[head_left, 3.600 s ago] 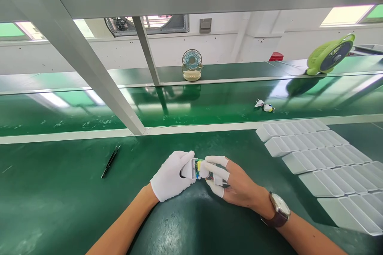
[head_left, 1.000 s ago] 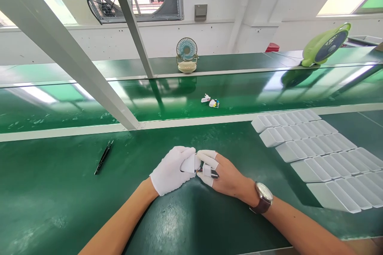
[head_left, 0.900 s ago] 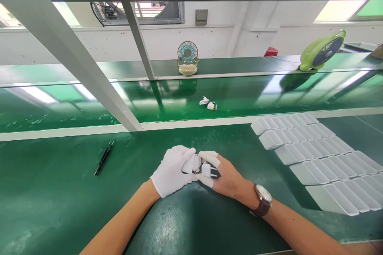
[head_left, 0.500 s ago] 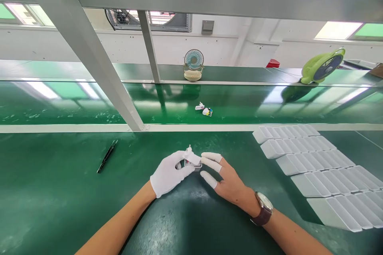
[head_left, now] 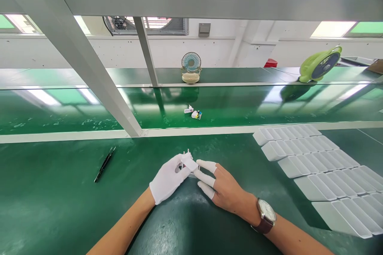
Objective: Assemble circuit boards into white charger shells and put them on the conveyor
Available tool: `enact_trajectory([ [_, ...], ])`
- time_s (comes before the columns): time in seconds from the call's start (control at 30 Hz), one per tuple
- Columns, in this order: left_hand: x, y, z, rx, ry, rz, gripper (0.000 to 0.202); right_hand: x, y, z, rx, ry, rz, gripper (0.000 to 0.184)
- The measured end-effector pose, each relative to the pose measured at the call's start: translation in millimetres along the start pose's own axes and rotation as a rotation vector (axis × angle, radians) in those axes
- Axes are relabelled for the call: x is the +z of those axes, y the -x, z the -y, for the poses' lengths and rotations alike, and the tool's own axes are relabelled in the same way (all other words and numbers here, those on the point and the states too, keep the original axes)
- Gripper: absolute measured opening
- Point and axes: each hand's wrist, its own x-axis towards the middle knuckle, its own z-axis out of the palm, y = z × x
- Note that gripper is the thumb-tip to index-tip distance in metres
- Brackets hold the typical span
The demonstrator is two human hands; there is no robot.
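Note:
My left hand (head_left: 168, 179), in a white glove, is closed around a white plastic plug housing (head_left: 189, 163) above the green bench. Two short prongs stick up from its far end, and a flat white piece lies slanted over it. The glove hides part of the inside. My right hand (head_left: 220, 183), with white finger cots on several fingers, is at the housing's right end. Its fingers are stretched and apart, two tips at the edge of the housing. Farther off, on the green strip behind the rail, lie a small circuit board (head_left: 196, 115) and a white plastic part (head_left: 188, 109).
Black tweezers (head_left: 104, 164) lie on the bench at the left. Rows of white divided trays (head_left: 318, 161) stand at the right. A pale metal rail (head_left: 197, 131) and slanted post (head_left: 98, 71) bound the bench. Beyond are a small fan (head_left: 191, 65) and a green fan (head_left: 319, 65).
The housing has turned a little in my left hand, so both prongs now show. My right fingertips have come closer to its edge. The whole view has shifted slightly.

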Motion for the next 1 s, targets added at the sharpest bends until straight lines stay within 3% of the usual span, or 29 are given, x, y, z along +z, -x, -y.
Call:
enact_trajectory([
  [0.17,-6.3,1,1,0.119,-0.453,-0.092,0.030,-1,-4,1,0.006,-0.027,0.040,0.053],
  [0.33,-51.9,-1,8,0.051,-0.756,0.019,0.063,0,-1,0,0.041,-0.049,0.069,0.059],
  [0.43,-83.5,-20,7,-0.003,-0.809,-0.010,0.050,-2,0,0,0.040,-0.090,0.071,0.059],
  [0.53,-101.0,-57,3,-0.011,-0.837,-0.099,0.049,-5,1,1,0.035,-0.137,0.052,0.059],
  [0.63,-101.3,-103,-1,0.025,-0.902,-0.147,0.055,-9,1,2,0.035,-0.157,0.029,0.061],
  [0.8,-83.3,-172,-10,0.115,-1.020,-0.165,0.051,-14,0,0,0.026,-0.167,0.033,0.060],
  [0.9,-72.7,-195,-23,0.095,-1.068,-0.187,0.042,-15,1,-2,-0.008,-0.144,0.024,0.057],
  [1.0,-61.9,-201,-43,0.051,-1.090,-0.227,0.034,-15,1,-6,-0.022,-0.121,0.020,0.055],
])
